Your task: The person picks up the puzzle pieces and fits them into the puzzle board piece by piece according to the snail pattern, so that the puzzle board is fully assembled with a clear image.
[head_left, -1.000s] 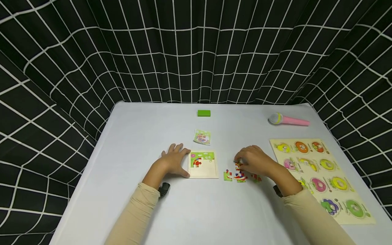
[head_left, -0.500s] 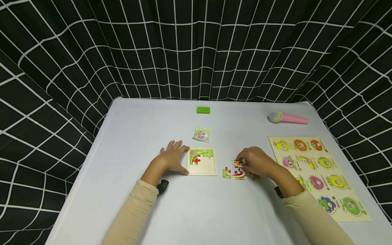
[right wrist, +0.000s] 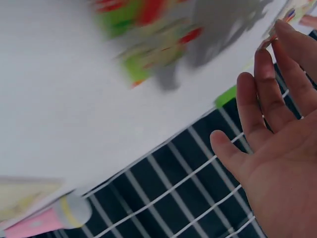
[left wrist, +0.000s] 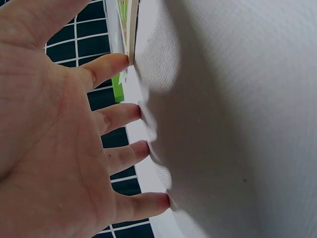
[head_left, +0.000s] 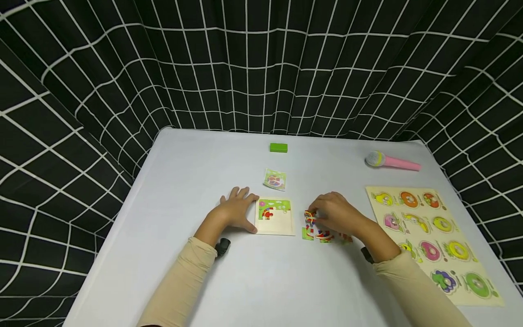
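My left hand lies with fingers spread at the left side of a small square puzzle board. Its thumb and index fingertip touch the board's edge, and the other fingertips rest on the white cloth. Green scenery and part of a red figure fill the board's upper and left area; the rest is bare wood. To the right of the board, my right hand pinches a red and yellow jigsaw piece between thumb and fingertips. Several loose jigsaw pieces lie under and beside this hand, some partly hidden by it.
A picture card lies behind the board, with a green block farther back. At the right are a pink toy microphone and a large fruit puzzle board, partly under the right forearm. Dark gridded curtains surround the table.
My right hand has lifted the red and yellow jigsaw piece and shifted it left, toward the board. The left hand stays at the board's edge. The head view has shifted slightly.
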The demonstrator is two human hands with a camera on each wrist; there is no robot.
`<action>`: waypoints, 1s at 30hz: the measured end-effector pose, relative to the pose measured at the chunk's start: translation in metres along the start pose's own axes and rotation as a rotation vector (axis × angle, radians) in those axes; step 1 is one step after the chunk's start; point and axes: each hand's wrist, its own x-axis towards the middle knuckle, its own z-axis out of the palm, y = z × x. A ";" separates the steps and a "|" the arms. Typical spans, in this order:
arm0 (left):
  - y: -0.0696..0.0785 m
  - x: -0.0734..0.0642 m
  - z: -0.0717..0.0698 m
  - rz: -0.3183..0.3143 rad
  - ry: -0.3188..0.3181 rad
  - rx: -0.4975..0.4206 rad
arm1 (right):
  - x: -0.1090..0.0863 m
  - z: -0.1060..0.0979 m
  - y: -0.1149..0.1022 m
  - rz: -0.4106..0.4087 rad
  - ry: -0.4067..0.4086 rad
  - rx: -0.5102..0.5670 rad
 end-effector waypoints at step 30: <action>0.002 0.000 0.000 -0.011 -0.004 0.008 | 0.060 0.031 -0.053 -0.135 -0.009 -0.096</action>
